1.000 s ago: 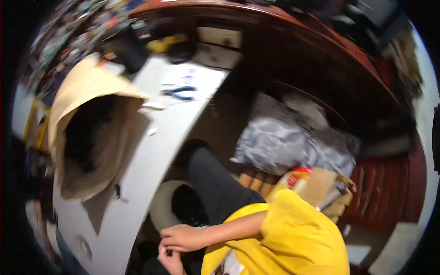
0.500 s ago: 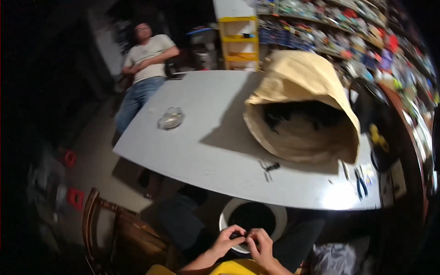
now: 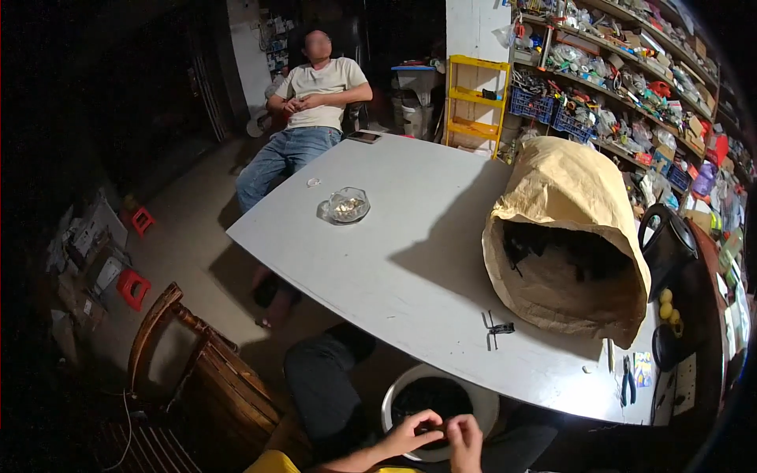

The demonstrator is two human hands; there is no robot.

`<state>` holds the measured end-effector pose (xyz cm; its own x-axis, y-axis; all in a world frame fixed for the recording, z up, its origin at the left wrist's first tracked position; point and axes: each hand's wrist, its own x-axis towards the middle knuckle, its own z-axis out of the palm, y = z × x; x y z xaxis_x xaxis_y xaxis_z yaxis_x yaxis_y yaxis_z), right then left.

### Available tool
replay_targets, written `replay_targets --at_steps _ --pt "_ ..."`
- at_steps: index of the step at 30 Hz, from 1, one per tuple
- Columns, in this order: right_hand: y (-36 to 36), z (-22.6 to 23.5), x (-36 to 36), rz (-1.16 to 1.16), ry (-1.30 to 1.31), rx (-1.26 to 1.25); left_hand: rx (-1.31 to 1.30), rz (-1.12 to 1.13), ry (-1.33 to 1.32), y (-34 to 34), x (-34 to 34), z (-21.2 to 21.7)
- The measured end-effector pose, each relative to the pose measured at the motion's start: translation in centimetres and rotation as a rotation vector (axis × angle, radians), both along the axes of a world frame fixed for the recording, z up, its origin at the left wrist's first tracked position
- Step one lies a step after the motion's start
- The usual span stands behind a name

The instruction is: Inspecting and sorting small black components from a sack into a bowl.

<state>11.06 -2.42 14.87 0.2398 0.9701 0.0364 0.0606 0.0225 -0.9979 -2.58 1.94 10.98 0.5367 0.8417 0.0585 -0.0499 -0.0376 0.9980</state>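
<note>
Above a white bucket that holds dark material, my two hands nearly meet. My left hand has its fingers curled, with thumb and forefinger tips drawn toward each other. Beside it, my right hand is raised with its fingers pinched together. Whatever small piece they hold is too dark and small to make out. On the table in front of them lies a small black part with thin prongs. Behind it a large brown paper bag lies on its side, its mouth toward me and dark pieces inside.
The grey table carries a glass ashtray, a phone and pliers. Across it, a person sits back. At left stand a wooden chair and a red stool. Crowded shelves line the right.
The view has swung, so the table and bag appear further right and lower. My hands have moved slightly apart from their closer grip, and my right hand is turned more upright.
</note>
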Motion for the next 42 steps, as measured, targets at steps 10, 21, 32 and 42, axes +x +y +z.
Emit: replay_targets --at_steps 10,21,32,42 --pt "0.9 -0.7 2.8 0.038 0.786 -0.399 0.323 -0.174 0.183 1.5 0.7 2.7" --pt "1.2 -3.4 3.1 0.231 0.531 -0.326 0.422 0.004 0.106 2.6 1.8 1.9" --pt "2.1 -1.1 2.8 -0.03 0.07 -0.104 0.275 0.081 0.276 3.3 3.0 2.5" --pt "2.7 -1.3 1.0 -0.103 0.434 -0.012 0.241 0.093 0.051 3.7 3.0 2.7"
